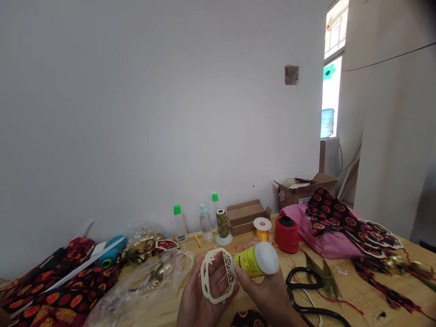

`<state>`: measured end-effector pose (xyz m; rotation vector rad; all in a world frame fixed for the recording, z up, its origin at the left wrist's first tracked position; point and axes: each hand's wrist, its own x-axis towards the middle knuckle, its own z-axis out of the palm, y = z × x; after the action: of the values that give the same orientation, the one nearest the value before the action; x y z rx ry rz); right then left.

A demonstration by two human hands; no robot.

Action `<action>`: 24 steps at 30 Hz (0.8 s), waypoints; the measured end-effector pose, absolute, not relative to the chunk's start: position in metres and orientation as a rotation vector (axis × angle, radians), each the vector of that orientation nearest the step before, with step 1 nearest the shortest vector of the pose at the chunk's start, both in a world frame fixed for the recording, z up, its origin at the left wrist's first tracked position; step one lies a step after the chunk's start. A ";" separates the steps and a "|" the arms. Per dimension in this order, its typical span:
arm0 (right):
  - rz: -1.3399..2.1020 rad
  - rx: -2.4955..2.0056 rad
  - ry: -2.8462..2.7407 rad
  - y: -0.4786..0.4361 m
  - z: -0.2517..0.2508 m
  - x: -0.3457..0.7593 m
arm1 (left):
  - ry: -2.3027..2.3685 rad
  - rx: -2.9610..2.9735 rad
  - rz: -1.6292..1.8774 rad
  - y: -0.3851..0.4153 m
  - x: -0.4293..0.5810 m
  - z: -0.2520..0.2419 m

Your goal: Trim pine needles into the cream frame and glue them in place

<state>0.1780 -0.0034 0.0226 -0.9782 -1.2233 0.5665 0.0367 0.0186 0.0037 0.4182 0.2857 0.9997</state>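
Wooden table (354,286) meets a pale wall (170,113) behind the handheld frame (229,269).

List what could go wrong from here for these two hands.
The white plastic bottle with a yellow-green label, tilted in the right hand close beside the pale, thin openwork frame, might drip onto it if uncapped; the bottle's tip is hidden. The slender frame could crack if the left hand holding it squeezes hard. The black, looped scissor handles lie close to the right forearm, so a sideways move might knock them.
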 end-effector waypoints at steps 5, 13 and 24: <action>0.549 -0.994 -1.184 -0.003 0.023 0.178 | 0.273 0.423 1.004 0.019 0.037 0.004; 0.557 -1.063 -1.191 -0.002 0.020 0.178 | 0.264 0.425 0.994 0.019 0.036 0.004; 0.544 -1.010 -1.217 -0.002 0.020 0.180 | 0.282 0.425 0.999 0.018 0.036 0.005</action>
<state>0.1801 -0.0017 0.0199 -1.0104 -1.2169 0.5441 0.0365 0.0179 0.0047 0.4250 0.2815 0.9990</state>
